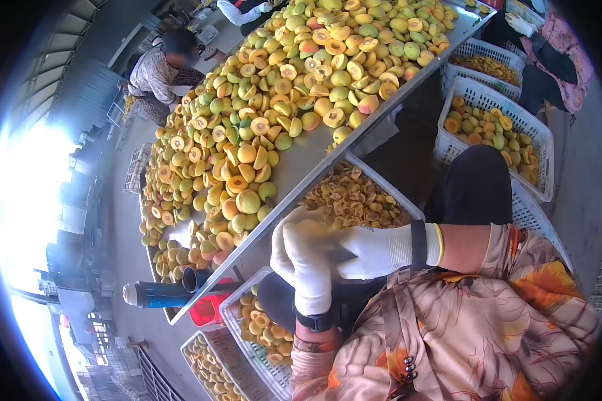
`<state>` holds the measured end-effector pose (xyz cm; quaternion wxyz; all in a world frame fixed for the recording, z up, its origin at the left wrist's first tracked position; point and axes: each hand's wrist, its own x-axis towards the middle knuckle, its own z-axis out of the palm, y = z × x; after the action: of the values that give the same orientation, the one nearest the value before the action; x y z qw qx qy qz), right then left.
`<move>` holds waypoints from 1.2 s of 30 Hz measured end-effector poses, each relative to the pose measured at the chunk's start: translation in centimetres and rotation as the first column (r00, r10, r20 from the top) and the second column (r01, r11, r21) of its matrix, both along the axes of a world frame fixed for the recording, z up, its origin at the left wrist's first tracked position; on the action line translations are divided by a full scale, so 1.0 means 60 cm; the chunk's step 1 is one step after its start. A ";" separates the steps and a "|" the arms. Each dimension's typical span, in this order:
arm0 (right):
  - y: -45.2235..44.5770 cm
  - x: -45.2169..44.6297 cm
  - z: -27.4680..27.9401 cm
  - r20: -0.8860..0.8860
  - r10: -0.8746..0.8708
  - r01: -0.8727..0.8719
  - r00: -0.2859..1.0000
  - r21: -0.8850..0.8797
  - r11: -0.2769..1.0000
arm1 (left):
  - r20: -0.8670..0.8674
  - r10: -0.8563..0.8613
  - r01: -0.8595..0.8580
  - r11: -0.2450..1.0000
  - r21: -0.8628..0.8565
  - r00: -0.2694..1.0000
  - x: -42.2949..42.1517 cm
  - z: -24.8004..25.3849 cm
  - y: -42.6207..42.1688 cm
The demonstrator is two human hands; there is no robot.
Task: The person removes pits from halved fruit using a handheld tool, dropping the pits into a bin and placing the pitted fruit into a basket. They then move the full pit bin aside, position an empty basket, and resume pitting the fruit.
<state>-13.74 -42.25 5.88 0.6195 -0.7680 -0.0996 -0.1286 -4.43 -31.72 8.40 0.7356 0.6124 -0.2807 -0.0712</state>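
Note:
My left hand [301,257], in a white glove with a dark watch at the wrist, is closed and meets my right hand over the table's near edge. My right hand [368,250], also white-gloved, has its fingers bent in against the left one. Motion blurs the fingertips, and whatever lies between them is hidden; a small dark shape shows near the right thumb. Just beyond the hands is a crate [418,212] of brownish-yellow fruit scraps [358,197]. Whole and halved yellow-green fruits [267,127] are heaped on the metal table [308,152].
White crates of fruit stand at right [445,137] and below the table [229,311]. A blue flask [157,295], a dark cup [194,279] and a red container [207,311] are at the near-left corner. Other people [150,77] sit around the table.

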 end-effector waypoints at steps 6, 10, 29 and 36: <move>-0.033 -0.005 0.020 -0.406 0.220 -0.160 0.887 0.177 0.971 | -0.158 -0.114 0.120 0.992 0.033 0.981 0.012 0.016 0.002; -0.027 0.008 -0.007 -0.194 0.184 -0.159 0.964 0.137 0.978 | -0.062 -0.031 0.032 0.999 0.022 0.998 0.007 0.008 -0.007; -0.052 -0.017 0.052 -0.444 0.485 -0.204 0.754 0.544 0.814 | -0.274 -0.268 0.277 0.961 -0.007 0.924 0.005 0.032 -0.016; -0.050 -0.023 0.033 -0.202 0.813 -0.157 0.546 0.929 0.336 | -0.367 -0.382 0.373 0.923 -0.098 0.848 0.001 0.023 -0.014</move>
<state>-15.13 -45.27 7.88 0.8995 -0.2867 -0.0499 0.3260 -4.36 -32.58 9.78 0.7544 0.5113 -0.2487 -0.3280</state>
